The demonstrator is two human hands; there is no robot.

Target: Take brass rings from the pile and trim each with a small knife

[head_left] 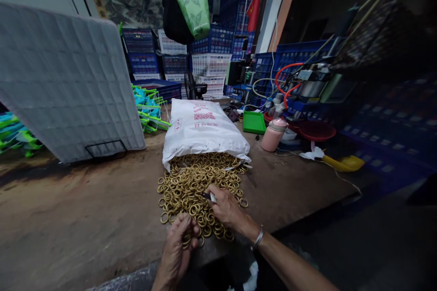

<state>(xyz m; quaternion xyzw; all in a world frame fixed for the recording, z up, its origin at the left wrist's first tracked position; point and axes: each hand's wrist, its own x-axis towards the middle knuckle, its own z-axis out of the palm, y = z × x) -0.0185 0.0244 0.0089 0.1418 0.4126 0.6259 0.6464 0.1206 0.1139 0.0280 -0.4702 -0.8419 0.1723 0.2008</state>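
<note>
A heap of brass-coloured metal rings (191, 191) spills from the mouth of a white sack (205, 132) with red print. At the near edge of the heap, my left hand (177, 245) is closed, with several rings in its fingers. My right hand (227, 207) reaches over the heap's right side, a metal bangle (258, 238) on its wrist. Its fingers close round a small black and white tool (210, 197) that points left above the rings. Most of that tool is hidden by the hand, so its kind does not show.
On the brown table (102, 209) a tall grey padded panel (68, 82) stands at left, beside green and blue plastic pieces (150, 109). At right are a pink bottle (274, 134), a green tray (254, 122), a yellow scoop (344, 163) and a red dish (316, 132).
</note>
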